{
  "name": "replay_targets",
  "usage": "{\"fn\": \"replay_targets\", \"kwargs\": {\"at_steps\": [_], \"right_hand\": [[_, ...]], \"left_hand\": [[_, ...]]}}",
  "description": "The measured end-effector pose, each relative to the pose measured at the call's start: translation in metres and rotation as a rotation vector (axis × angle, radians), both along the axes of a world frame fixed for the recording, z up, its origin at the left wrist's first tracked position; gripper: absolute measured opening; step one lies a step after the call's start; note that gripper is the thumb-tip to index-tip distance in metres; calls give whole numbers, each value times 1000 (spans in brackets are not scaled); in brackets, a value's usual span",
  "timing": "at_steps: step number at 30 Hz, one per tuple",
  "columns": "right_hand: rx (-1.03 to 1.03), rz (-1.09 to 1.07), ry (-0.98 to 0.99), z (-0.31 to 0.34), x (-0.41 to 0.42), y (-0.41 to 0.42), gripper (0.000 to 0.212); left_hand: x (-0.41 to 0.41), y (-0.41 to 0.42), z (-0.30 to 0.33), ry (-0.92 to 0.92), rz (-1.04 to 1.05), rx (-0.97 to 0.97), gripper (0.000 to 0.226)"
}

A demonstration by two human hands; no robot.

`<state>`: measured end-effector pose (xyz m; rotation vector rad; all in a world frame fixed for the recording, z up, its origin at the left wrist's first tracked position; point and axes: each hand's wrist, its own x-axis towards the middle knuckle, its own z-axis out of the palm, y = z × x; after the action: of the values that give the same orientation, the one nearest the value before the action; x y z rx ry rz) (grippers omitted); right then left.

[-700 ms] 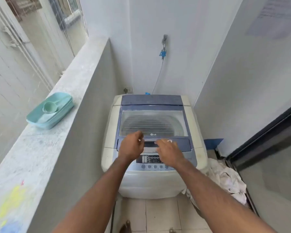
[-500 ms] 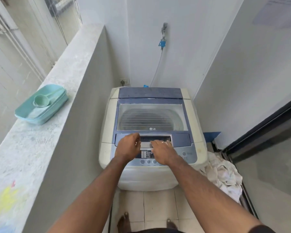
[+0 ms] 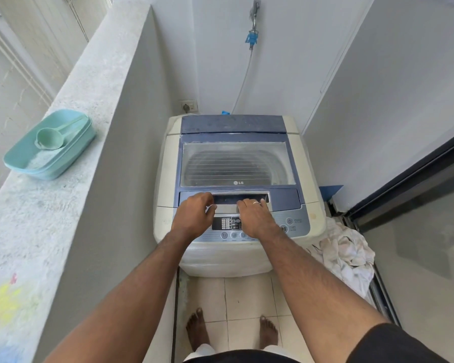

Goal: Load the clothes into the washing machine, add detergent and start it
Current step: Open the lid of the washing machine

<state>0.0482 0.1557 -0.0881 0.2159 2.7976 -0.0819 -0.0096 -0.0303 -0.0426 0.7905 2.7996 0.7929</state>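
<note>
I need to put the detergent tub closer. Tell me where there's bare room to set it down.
Free: the ledge between the tub and the yellow stain, and the blue back panel of the washing machine behind the lid. Crowded: the lid handle, under the left hand and right hand, and the floor right of the machine, filled by clothes.

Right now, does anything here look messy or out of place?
Yes: a heap of white clothes lies crumpled on the floor, wedged between the washing machine and the sliding door. On the ledge, yellow and blue chalky smears stain the near end.
</note>
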Motion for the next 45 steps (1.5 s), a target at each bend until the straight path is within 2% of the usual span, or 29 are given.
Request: {"fn": "replay_targets", "kwargs": {"at_steps": [5,9,12,15,18,24,30,36,42,45], "right_hand": [[10,13,40,8,-4,0,57],[-27,-8,150,25,-7,2,39],[-18,-6,226,44,-9,3,45],[26,-17,317,73,-21,6,53],[63,-31,408,106,-38,11,46],[233,45,453,140,-58,26,48],[308,41,662,164,-92,46,60],[284,84,839,170,-138,67,49],[192,164,946,165,-182,86,57],[168,215,938,160,-197,98,64]], "left_hand": [[0,-12,6,21,-11,23,17],[-5,-22,14,49,-40,28,23],[-12,-26,22,98,-87,2,30],[-20,-29,33,193,-145,-46,33],[-32,-28,49,332,-149,-46,38],[-64,-16,81,468,-127,-9,38],[-95,0,97,507,-134,-47,54],[-124,24,111,509,-68,-104,63],[-161,51,123,490,4,-164,65],[-180,63,126,455,10,-233,71]]}}
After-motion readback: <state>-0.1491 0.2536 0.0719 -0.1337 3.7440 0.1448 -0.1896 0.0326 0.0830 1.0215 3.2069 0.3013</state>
